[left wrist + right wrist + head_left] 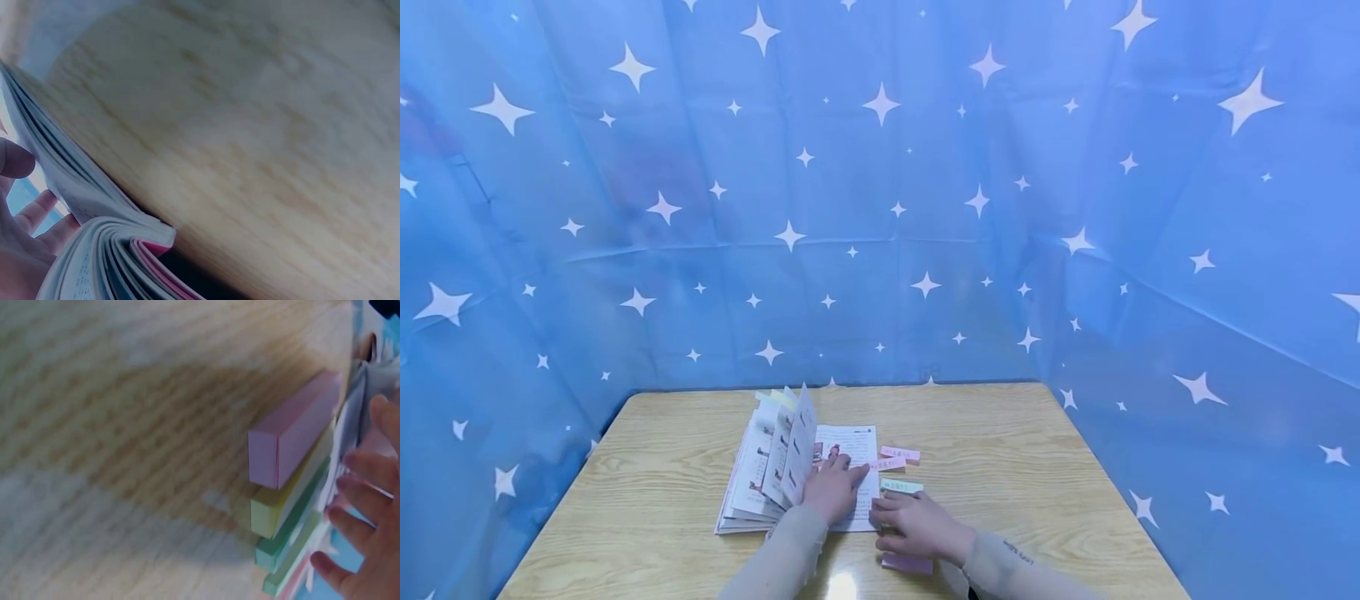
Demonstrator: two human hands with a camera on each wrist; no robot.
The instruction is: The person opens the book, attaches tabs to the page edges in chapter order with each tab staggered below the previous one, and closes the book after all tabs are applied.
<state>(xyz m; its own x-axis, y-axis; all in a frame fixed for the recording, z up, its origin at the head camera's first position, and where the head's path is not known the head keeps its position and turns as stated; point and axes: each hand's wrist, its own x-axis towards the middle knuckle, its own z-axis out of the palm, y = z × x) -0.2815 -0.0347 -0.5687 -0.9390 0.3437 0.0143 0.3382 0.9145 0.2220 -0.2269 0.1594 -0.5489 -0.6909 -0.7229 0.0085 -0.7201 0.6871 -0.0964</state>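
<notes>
An open book (857, 521) lies on the table, several of its left pages standing up. My left hand (831, 490) rests on the right-hand page with its fingers extended, the thumb close to a pink sticky tab (889, 464) that sticks out past the page edge. In the left wrist view the book's curved pages (94, 262) partly cover that hand. My right hand (921, 527) is over the row of sticky note pads beside the book, fingers spread and loosely bent. The right wrist view shows a purple pad (294, 431), a yellow pad (265, 515) and green pads (270, 555) near its fingers.
A pink pad (912, 455) with writing lies right of the book, above a light green pad (902, 486). Yellow and green tabs (782, 397) stick out of the book's top. The wooden table (1037, 492) ends at a blue star-patterned curtain (850, 275).
</notes>
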